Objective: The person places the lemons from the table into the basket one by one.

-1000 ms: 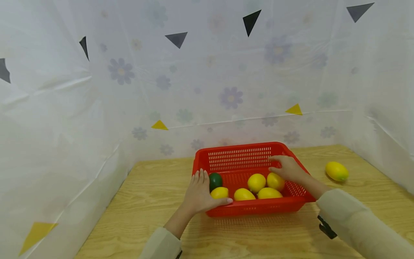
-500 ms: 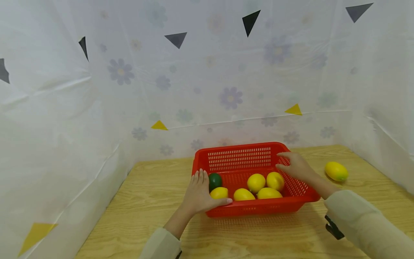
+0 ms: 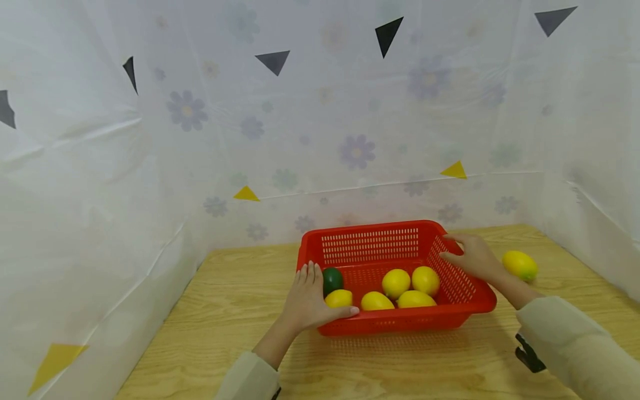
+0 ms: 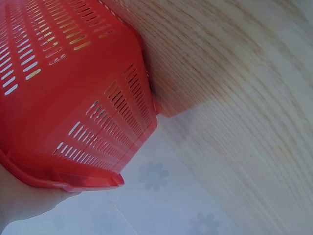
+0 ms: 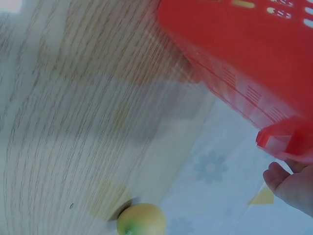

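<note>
A red plastic basket [image 3: 370, 261] with slotted walls stands on the table in the head view. Inside lie several yellow lemons [image 3: 416, 299], and one dark green fruit [image 3: 332, 281] sits against the left wall. My left hand [image 3: 308, 300] rests on the basket's front left corner, fingers straight and thumb laid along the front rim. Over the right rim hovers my right hand [image 3: 475, 256], relaxed and holding nothing, with its fingertips at the rim. The right wrist view has that hand's fingers [image 5: 278, 176] just beyond the basket's corner.
Right of the basket, a single lemon [image 3: 520, 265] with a greenish tip lies on the wooden table [image 3: 225, 328]. White flowered sheeting [image 3: 310, 139] with small triangles closes off the back and both sides.
My right hand has moved rightward from above the lemons to the right rim, its fingers empty. The left hand, basket and fruit stay in place.
</note>
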`<state>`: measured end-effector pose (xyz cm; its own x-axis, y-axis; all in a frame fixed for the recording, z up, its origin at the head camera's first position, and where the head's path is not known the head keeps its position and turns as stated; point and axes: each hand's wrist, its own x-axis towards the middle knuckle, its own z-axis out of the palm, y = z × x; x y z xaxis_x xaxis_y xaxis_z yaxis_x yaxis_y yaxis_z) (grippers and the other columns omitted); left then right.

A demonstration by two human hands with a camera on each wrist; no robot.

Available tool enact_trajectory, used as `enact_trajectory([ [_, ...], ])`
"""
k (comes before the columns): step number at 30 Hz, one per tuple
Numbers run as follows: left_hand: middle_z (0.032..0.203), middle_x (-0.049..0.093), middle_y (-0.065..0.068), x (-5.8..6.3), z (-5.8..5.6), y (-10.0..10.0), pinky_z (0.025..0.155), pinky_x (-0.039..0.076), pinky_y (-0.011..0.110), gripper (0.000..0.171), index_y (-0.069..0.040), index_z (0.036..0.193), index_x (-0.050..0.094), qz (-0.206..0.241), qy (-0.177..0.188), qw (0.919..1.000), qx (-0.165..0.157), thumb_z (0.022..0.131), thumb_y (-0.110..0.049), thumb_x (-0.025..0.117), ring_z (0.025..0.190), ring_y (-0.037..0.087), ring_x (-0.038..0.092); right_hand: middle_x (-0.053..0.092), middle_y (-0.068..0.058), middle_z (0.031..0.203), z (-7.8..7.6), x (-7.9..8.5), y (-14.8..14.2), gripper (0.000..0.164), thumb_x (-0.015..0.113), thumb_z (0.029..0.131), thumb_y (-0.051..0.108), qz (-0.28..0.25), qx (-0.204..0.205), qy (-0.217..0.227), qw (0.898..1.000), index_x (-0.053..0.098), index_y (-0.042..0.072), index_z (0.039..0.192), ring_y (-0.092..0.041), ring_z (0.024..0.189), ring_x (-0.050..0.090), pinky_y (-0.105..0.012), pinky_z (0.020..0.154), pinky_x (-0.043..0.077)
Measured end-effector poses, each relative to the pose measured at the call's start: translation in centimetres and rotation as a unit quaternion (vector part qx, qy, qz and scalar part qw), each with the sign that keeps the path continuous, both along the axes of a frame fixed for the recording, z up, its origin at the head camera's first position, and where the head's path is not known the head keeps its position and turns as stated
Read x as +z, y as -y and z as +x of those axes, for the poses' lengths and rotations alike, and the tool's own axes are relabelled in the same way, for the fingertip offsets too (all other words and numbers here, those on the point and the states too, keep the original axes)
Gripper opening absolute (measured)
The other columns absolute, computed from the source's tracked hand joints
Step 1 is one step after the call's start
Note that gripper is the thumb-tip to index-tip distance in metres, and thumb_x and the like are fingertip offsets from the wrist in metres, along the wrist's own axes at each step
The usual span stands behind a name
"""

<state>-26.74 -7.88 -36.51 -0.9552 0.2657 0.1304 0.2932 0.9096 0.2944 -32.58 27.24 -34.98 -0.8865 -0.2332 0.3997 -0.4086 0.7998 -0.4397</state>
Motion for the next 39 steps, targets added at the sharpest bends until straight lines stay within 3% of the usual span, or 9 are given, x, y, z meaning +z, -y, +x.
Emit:
enact_trajectory([
  [3, 0.154, 0.014, 0.020, 0.0, 0.0, 0.0, 0.117, 0.013, 0.049, 0.120, 0.002, 0.146, 0.018, -0.001, 0.000, 1.0000, 0.000, 0.067, -0.082, 0.048, 0.143, 0.037, 0.012, 0.052, -0.036, 0.122, 0.1, 0.1, -0.3, 0.049, 0.064, 0.087, 0.017, -0.002, -0.006, -0.003, 1.000, 0.050, -0.013, 0.124, -0.032, 0.074, 0.059, -0.036, 0.062, 0.050],
  [6, 0.154, 0.014, 0.020, -0.1, 0.0, 0.0, 0.117, 0.013, 0.049, 0.119, 0.002, 0.146, 0.018, -0.001, 0.000, 1.0000, 0.000, 0.067, -0.082, 0.048, 0.143, 0.037, 0.012, 0.055, -0.036, 0.117, 0.3, 0.2, -0.7, 0.049, 0.064, 0.087, 0.016, -0.007, -0.011, -0.004, 1.000, 0.049, -0.012, 0.125, -0.020, 0.048, 0.047, -0.028, 0.048, 0.043],
  [8, 0.154, 0.013, 0.020, -0.1, 0.0, 0.0, 0.117, 0.012, 0.048, 0.119, 0.002, 0.146, 0.018, -0.001, -0.001, 1.0000, 0.001, 0.067, -0.081, 0.048, 0.143, 0.037, 0.012, 0.055, -0.037, 0.116, 0.3, 0.2, -1.0, 0.051, 0.064, 0.087, 0.016, -0.008, -0.014, -0.007, 1.000, 0.048, -0.012, 0.126, -0.027, 0.051, 0.053, -0.034, 0.052, 0.050],
  [10, 0.154, 0.014, 0.020, -0.1, -0.1, 0.0, 0.117, 0.013, 0.049, 0.118, 0.002, 0.146, 0.018, -0.001, -0.002, 1.0000, 0.002, 0.068, -0.081, 0.049, 0.143, 0.037, 0.012, 0.054, -0.037, 0.117, 0.2, 0.0, -1.3, 0.052, 0.064, 0.087, 0.018, -0.004, -0.017, -0.011, 1.000, 0.048, -0.014, 0.126, -0.039, 0.073, 0.061, -0.045, 0.065, 0.054],
  [14, 0.154, 0.014, 0.020, -0.2, -0.1, 0.0, 0.117, 0.013, 0.049, 0.119, 0.002, 0.146, 0.018, -0.004, -0.002, 1.0000, 0.002, 0.067, -0.082, 0.048, 0.143, 0.037, 0.012, 0.048, -0.040, 0.122, 0.3, -0.6, -2.0, 0.056, 0.062, 0.089, 0.021, -0.004, -0.024, -0.009, 1.000, 0.045, -0.017, 0.126, -0.053, 0.104, 0.051, -0.060, 0.084, 0.046],
  [25, 0.154, 0.014, 0.020, -0.1, -0.2, 0.0, 0.117, 0.013, 0.049, 0.117, 0.002, 0.146, 0.018, -0.004, -0.005, 1.0000, 0.001, 0.069, -0.079, 0.050, 0.143, 0.037, 0.012, 0.050, -0.041, 0.118, 0.2, -2.0, -3.9, 0.055, 0.061, 0.089, 0.024, -0.019, -0.051, -0.068, 0.996, 0.048, -0.018, 0.121, -0.055, 0.098, 0.052, -0.063, 0.081, 0.043],
  [26, 0.154, 0.014, 0.020, -0.1, -0.2, 0.0, 0.117, 0.013, 0.049, 0.117, 0.002, 0.146, 0.018, -0.004, -0.005, 1.0000, 0.001, 0.068, -0.080, 0.050, 0.143, 0.037, 0.012, 0.049, -0.041, 0.119, 0.2, -2.1, -4.0, 0.055, 0.060, 0.089, 0.025, -0.022, -0.051, -0.068, 0.996, 0.048, -0.019, 0.121, -0.056, 0.105, 0.048, -0.065, 0.083, 0.041],
  [35, 0.154, 0.014, 0.020, 0.0, -0.1, 0.0, 0.117, 0.013, 0.049, 0.116, 0.002, 0.146, 0.019, -0.003, 0.000, 1.0000, 0.003, 0.069, -0.078, 0.051, 0.143, 0.036, 0.012, 0.046, -0.043, 0.122, 0.4, -2.8, -4.9, 0.052, 0.054, 0.093, 0.024, -0.042, -0.062, -0.058, 0.996, 0.046, -0.018, 0.123, -0.059, 0.107, 0.044, -0.068, 0.084, 0.037],
  [39, 0.154, 0.014, 0.020, 0.0, -0.1, -0.1, 0.117, 0.012, 0.049, 0.115, 0.002, 0.146, 0.018, -0.001, 0.002, 1.0000, 0.003, 0.069, -0.076, 0.053, 0.143, 0.037, 0.012, 0.047, -0.044, 0.118, 0.5, -3.0, -5.5, 0.053, 0.054, 0.092, 0.025, -0.042, -0.067, -0.069, 0.994, 0.047, -0.019, 0.122, -0.044, 0.071, 0.057, -0.066, 0.080, 0.040],
])
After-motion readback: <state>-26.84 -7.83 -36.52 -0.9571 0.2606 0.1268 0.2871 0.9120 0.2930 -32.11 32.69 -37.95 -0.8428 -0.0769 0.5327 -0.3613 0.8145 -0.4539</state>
